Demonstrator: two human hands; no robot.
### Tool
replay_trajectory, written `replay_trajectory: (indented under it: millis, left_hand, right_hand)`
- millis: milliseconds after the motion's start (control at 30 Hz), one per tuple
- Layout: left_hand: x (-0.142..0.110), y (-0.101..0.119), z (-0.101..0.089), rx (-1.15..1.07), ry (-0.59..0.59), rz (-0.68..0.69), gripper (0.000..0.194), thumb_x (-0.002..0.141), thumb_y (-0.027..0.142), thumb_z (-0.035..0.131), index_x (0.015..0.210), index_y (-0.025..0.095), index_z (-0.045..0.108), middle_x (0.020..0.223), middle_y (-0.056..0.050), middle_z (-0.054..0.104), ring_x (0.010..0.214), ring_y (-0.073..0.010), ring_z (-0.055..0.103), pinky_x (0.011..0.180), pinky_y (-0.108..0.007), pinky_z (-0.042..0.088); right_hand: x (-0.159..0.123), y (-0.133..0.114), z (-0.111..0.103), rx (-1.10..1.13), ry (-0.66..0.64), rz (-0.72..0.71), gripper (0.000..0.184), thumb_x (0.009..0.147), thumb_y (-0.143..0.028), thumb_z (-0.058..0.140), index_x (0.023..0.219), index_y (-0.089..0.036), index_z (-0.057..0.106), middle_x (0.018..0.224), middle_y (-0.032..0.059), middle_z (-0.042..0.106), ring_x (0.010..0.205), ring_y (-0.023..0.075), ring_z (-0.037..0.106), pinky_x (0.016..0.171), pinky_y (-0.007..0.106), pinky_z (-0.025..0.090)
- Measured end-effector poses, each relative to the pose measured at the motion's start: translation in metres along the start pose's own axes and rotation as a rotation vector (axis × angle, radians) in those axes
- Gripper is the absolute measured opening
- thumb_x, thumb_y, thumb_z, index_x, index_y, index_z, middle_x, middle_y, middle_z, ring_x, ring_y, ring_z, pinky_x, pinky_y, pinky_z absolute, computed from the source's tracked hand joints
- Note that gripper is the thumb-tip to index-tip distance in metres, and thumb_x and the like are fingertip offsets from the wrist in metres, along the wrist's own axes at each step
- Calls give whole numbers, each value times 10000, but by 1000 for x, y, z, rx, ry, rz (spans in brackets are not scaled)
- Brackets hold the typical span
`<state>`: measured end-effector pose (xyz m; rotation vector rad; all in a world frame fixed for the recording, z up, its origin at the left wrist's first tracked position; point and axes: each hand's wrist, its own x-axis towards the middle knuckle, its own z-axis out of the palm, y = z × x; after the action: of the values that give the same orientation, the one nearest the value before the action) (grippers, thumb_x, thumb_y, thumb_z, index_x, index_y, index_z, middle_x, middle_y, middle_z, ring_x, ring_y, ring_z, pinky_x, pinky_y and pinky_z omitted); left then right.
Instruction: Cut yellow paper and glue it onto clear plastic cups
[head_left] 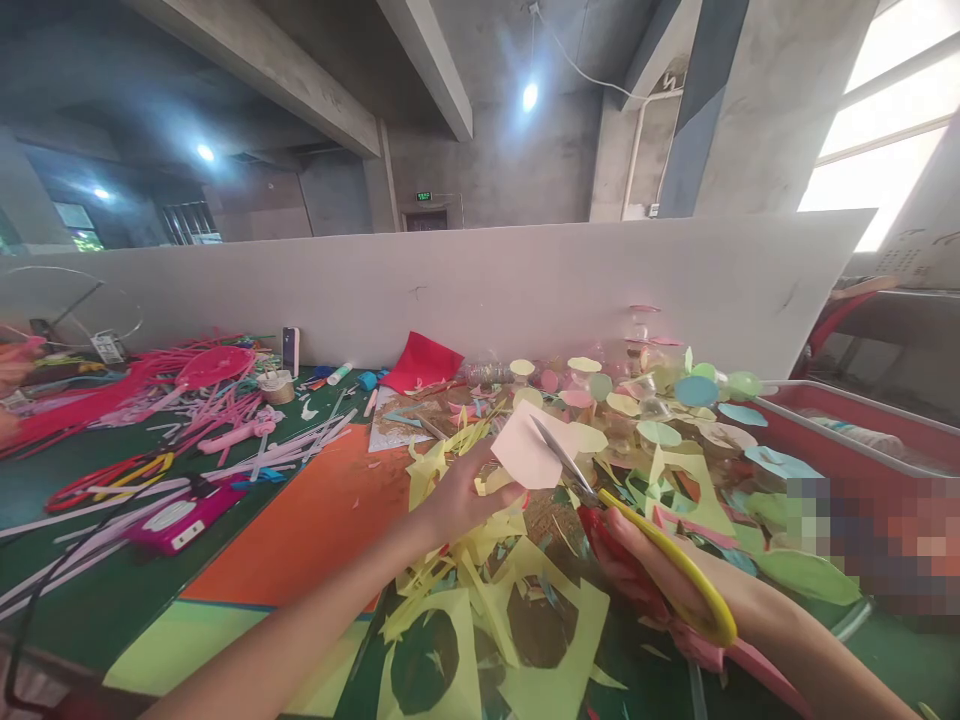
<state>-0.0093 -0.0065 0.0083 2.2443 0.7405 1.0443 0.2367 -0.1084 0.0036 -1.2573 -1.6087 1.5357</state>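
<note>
The left hand (461, 500) pinches a pale pink paper sheet (525, 450) steady, while the right hand (645, 560) firmly grips yellow-and-red-handled steel scissors (574, 470), blades at its edge.

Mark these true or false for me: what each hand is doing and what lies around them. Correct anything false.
The left hand holds a sheet of pale pink paper. True.
The scissors lie untouched on the table. False: the right hand grips them by their yellow and red handles.
The orange sheet lies to the right of the hands. False: it lies to their left, on the green table top.
A red paper sheet lies near the white partition. True.
Yellow paper scraps lie beneath the hands. True.
</note>
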Motion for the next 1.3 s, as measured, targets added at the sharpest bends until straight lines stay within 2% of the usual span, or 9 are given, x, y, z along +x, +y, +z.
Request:
replay_trajectory:
  millis: [267, 400, 633, 867, 1033, 1200, 1300]
  left_hand:
    - [1, 1, 2, -21, -27, 21, 455, 898, 399, 555, 1325, 248, 519, 1359, -66, 543, 1230, -256, 503, 1025, -350, 387]
    - [0, -3, 2, -33, -39, 41, 467, 931, 388, 498, 1375, 246, 464, 1408, -65, 496, 1308, -262, 428, 1062, -354, 350]
    - [-3, -7, 6, -105, -80, 11, 518, 960, 402, 431, 1446, 237, 358, 1460, -64, 436, 1389, -266, 305, 1119, -369, 283]
    - [-2, -2, 8, -203, -67, -26, 526, 972, 457, 340, 1449, 236, 360, 1393, -72, 510, 1403, -269, 276, 1169, -417, 184]
    - [-2, 1, 6, -219, -83, -48, 530, 978, 451, 298, 1451, 219, 354, 1378, -79, 517, 1402, -267, 276, 1168, -421, 179]
    - [-3, 0, 6, -135, -124, 9, 584, 943, 468, 406, 1455, 198, 334, 1336, -115, 546, 1355, -291, 344, 1139, -442, 232]
    - [-4, -3, 8, -58, -92, -32, 598, 910, 480, 489, 1433, 221, 362, 1329, -113, 551, 1298, -297, 416, 1104, -437, 292]
  right_hand:
    - [3, 5, 1, 44, 47, -12, 560, 859, -741, 357, 672, -214, 365, 540, -78, 349, 448, 62, 268, 391, 184, 230]
    - [5, 6, 2, 123, 62, 35, 546, 840, -754, 381, 695, -229, 340, 515, -97, 299, 438, 63, 200, 367, 184, 170]
    - [5, 2, 3, 154, 60, 48, 571, 797, -793, 399, 694, -234, 340, 495, -104, 281, 437, 68, 184, 373, 195, 157]
    - [5, 1, 5, 167, 79, 65, 583, 780, -798, 426, 696, -230, 326, 519, -105, 264, 471, 70, 175, 413, 207, 145]
    - [3, 0, 3, 56, 72, 27, 561, 802, -787, 402, 739, -232, 351, 559, -92, 295, 494, 80, 204, 432, 215, 162]
    - [0, -4, 4, 20, 24, 24, 553, 810, -787, 384, 799, -234, 400, 621, -69, 322, 538, 100, 247, 453, 218, 207]
    - [0, -5, 6, 21, 6, 19, 552, 815, -783, 379, 754, -235, 372, 612, -72, 306, 527, 97, 229, 447, 217, 198]
